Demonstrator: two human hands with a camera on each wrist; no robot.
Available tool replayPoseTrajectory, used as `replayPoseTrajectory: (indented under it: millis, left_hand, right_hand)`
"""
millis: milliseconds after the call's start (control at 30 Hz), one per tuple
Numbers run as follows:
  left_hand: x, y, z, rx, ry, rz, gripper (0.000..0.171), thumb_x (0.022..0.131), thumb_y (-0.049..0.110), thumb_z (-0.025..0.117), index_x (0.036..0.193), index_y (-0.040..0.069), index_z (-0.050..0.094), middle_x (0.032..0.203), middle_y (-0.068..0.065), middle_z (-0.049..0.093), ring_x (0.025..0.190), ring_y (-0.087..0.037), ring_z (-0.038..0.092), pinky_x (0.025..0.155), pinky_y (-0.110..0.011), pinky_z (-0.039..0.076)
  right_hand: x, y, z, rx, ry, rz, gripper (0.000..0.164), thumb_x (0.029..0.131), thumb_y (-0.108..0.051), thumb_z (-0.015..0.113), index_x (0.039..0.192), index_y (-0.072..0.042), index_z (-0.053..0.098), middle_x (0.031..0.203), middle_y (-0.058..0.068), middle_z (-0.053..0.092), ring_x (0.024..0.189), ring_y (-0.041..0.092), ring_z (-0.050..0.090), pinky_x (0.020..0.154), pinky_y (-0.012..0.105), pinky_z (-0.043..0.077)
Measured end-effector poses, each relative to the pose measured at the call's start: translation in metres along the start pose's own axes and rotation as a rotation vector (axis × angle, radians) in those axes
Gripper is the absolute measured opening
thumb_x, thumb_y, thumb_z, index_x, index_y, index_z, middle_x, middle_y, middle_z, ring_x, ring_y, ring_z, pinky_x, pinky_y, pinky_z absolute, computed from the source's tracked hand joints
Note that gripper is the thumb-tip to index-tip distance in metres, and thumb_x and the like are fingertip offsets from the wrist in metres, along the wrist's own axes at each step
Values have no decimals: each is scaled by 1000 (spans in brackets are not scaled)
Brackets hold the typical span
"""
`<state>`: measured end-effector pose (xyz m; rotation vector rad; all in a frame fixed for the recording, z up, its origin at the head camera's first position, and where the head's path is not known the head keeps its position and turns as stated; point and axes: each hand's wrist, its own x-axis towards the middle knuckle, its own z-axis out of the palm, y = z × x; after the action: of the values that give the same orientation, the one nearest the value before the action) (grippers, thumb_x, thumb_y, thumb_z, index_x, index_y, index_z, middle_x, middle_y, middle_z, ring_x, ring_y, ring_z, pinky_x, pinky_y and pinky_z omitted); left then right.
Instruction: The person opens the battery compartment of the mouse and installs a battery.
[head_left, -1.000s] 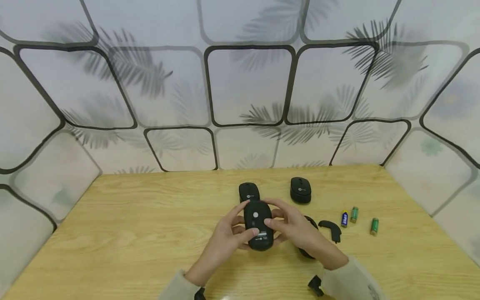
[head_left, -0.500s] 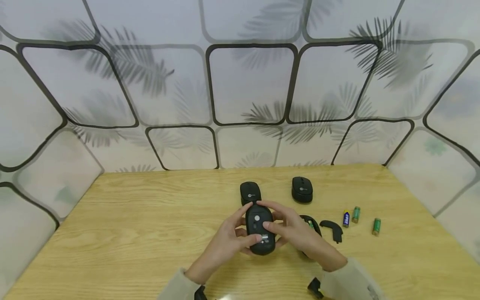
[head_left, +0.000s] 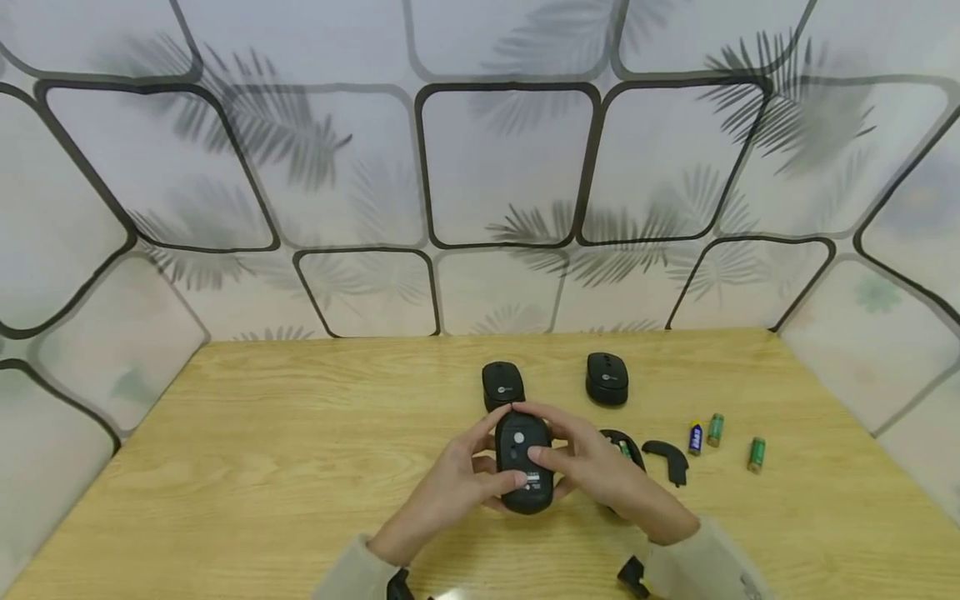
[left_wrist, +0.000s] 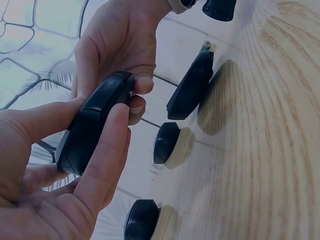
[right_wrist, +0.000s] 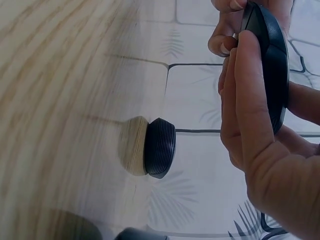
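Observation:
A black computer mouse is held above the table between both hands, its underside with a white round spot and a label turned toward the head camera. My left hand grips its left side, thumb across the underside. From the other side my right hand grips it, with its thumb also on the underside. The left wrist view shows fingers of both hands around the mouse. Partly hidden behind the right hand lies an opened mouse with a green battery inside. A curved black cover lies beside it.
Two more black mice stand farther back, one mouse just behind the hands and another mouse to the right. On the right of the wooden table lie a blue battery, a green battery and another green battery.
Both hands keep their grip on the mouse, which has shifted slightly right and down in the head view. The thumbs stay on its underside. The opened mouse shows a little more.

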<state>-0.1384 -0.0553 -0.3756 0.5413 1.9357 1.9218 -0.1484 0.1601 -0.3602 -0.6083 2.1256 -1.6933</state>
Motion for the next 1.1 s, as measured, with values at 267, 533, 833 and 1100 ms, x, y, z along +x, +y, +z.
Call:
replayPoseTrajectory:
  millis: [267,533,833,1100]
  left_hand:
    - [1,1,1,12,-16,2,78,91,-3,71,159,4,31,116,-17,58,83,-20,69,62,-34,65]
    - [1,-1,3,-2,-4,-4,80,89,-6,72,158,4,32,114,-14,60,81,-20,69,59,-35,65]
    - [1,-1,4,-5,2,-16,80,88,-6,72,158,7,35,112,-13,60,79,-19,68,59,-36,65]
    - [0,2,2,-6,5,-22,79,88,-6,72,157,10,37,113,-14,61,80,-20,69,60,-38,65]
  right_hand:
    - [-1,1,3,12,14,-25,50,103,0,55,151,0,38,121,26,53,89,31,69,55,35,64]
    - [-5,2,3,33,-6,-49,50,104,0,54,149,5,35,114,25,52,88,37,71,57,38,65]
    - [-6,0,4,18,13,-31,49,104,1,52,149,3,35,113,24,51,89,36,70,58,37,65]
    - [-2,0,5,-6,-4,-61,48,105,-1,52,149,4,34,115,26,52,87,35,71,56,45,65]
